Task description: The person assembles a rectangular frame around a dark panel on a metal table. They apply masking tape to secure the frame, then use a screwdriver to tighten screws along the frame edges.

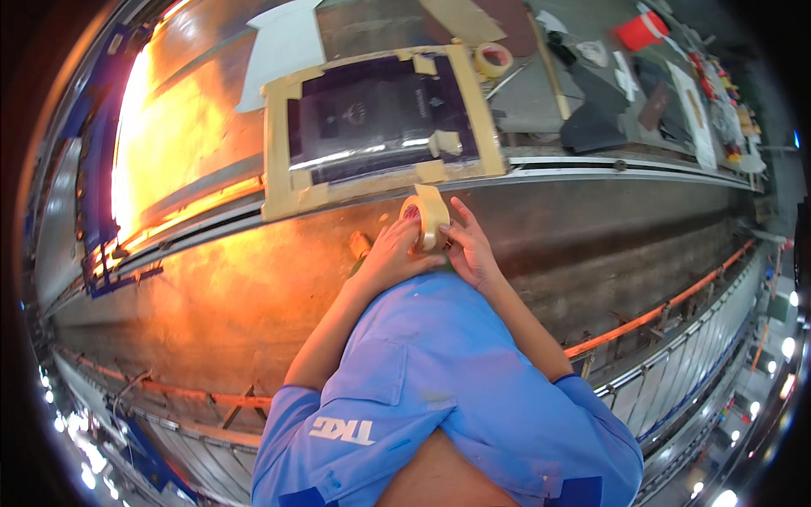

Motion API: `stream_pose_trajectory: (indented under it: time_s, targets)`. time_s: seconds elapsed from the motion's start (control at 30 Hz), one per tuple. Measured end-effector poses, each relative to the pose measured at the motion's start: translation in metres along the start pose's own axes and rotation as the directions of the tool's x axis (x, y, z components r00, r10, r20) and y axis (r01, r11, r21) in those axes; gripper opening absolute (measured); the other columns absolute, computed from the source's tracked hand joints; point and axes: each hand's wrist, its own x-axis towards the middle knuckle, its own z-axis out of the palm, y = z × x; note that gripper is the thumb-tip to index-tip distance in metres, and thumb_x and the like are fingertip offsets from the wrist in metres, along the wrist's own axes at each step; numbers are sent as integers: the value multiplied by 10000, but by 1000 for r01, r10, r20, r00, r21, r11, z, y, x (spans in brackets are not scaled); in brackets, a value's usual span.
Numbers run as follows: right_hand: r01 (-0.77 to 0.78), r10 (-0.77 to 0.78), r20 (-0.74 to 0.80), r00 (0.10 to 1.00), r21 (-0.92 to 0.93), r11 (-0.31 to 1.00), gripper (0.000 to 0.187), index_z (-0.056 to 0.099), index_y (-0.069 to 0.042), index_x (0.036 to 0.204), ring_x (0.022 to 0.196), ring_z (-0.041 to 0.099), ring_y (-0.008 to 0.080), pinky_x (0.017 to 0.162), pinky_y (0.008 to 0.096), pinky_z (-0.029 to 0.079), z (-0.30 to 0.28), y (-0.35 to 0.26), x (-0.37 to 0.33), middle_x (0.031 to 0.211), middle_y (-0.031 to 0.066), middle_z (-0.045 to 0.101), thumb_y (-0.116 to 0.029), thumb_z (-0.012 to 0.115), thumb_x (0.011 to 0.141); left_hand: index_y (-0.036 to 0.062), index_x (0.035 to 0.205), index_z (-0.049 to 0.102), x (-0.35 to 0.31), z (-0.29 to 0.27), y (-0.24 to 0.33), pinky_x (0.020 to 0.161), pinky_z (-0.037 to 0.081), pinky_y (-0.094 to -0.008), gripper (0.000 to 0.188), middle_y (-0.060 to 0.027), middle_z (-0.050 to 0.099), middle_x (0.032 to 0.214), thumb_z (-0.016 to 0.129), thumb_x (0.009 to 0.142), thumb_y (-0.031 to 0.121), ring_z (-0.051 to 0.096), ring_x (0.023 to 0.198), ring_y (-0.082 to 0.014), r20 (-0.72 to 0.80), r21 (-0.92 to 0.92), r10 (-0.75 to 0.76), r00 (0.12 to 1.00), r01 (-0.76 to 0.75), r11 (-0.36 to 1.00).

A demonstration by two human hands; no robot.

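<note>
A roll of cream masking tape (435, 221) is held upright in front of my body, with a short loose end standing up from its top. My left hand (390, 253) is closed round the roll's left side, fingertips at its core. From the right, my right hand (475, 253) grips the roll's edge with its fingertips, the index finger stretched out beyond it. Just past my hands lies a flat dark printed sheet (372, 110), bordered by a frame of masking tape (279, 160). Small tape pieces sit on the sheet's edges and lower right corner.
Another tape roll (492, 61) rests beside the frame on the long worktable (524, 110). A white sheet (283, 46), a wooden stick (549, 63), dark scraps (596, 110) and a red cup (640, 31) lie around. Bright orange light glows at left; an orange rail (659, 300) runs behind me.
</note>
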Motion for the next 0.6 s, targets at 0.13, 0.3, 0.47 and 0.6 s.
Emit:
stream_pose_trajectory:
  time_s: [0.13,0.3,0.47,0.6]
  targets:
    - [-46,67,49,997,-346,937,796,163,-150,1569,1153,569,226,927,366,507,-1,12,1,1300,160,542,-49,638,938,-18,1220,578,-8,2,-26,1083,348,-531,488,-176,685,912,624,949,385,665,905,-347,120,-8,-180,976,183,983]
    - [-71,75,-37,996,-848,525,826,189,-136,1568,1199,566,250,960,385,513,-10,12,26,1389,171,499,-146,703,920,-29,1175,574,-26,-10,-41,1131,308,-544,432,-198,667,954,563,982,358,630,1024,-356,169,59,-111,979,102,993]
    - [163,-40,200,979,-642,749,841,203,-106,1568,1226,568,236,1011,380,502,-11,33,52,1400,171,503,-120,722,907,-13,1180,584,-36,-51,-46,1140,312,-495,379,-204,649,1163,550,974,303,575,1170,-354,157,9,-74,985,73,997]
    - [-96,193,150,970,-493,865,841,218,-109,1568,1134,606,202,973,358,519,11,45,58,1282,120,562,-95,728,898,2,1233,589,-44,-72,-65,1157,304,-480,389,-197,650,1191,549,969,285,584,1162,-340,243,10,-65,968,65,998]
